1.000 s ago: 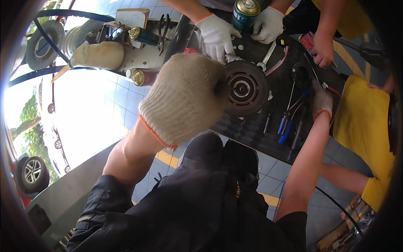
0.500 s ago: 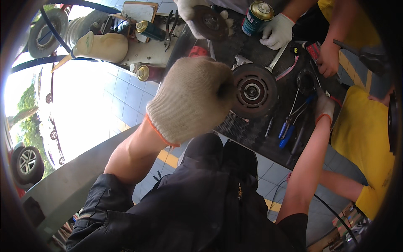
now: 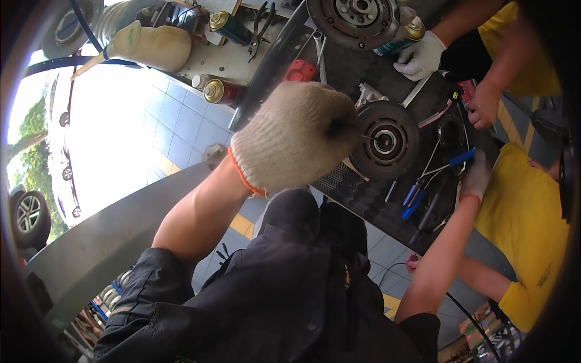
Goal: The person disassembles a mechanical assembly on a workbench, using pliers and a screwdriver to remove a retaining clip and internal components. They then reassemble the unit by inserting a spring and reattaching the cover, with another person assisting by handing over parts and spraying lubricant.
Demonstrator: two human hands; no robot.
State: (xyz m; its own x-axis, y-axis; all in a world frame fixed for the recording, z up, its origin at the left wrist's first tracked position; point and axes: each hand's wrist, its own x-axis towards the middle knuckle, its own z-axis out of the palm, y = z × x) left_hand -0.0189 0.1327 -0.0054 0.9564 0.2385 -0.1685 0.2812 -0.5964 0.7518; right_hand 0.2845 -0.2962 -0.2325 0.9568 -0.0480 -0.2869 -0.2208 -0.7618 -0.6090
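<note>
My left hand (image 3: pixel 299 136), in a white knitted glove, is closed in a fist beside a dark round pulley (image 3: pixel 363 158) on the bench. A thin metal rod (image 3: pixel 370 138) shows between this fist and the pulley's hub; the rest of it is hidden. My right hand (image 3: pixel 477 174), gloved too, grips a blue-handled screwdriver (image 3: pixel 462 158) at the bench's right side. More blue-handled screwdrivers (image 3: pixel 413 207) lie just left of it. A silver metal fitting (image 3: pixel 370 94) sits behind the pulley.
Across the bench, a person's gloved hand (image 3: pixel 422 57) is beside a spray can (image 3: pixel 411 33) and a metal disc (image 3: pixel 357 21). Another person's bare hand (image 3: pixel 484 107) is at right. Pliers (image 3: pixel 260 30), a squeeze bottle (image 3: pixel 151 51) and cans (image 3: pixel 221 92) stand or lie at left.
My right hand has moved down and right, with the blue-handled screwdriver now lifted in it. The metal disc across the bench has turned and come forward. The view has shifted slightly.
</note>
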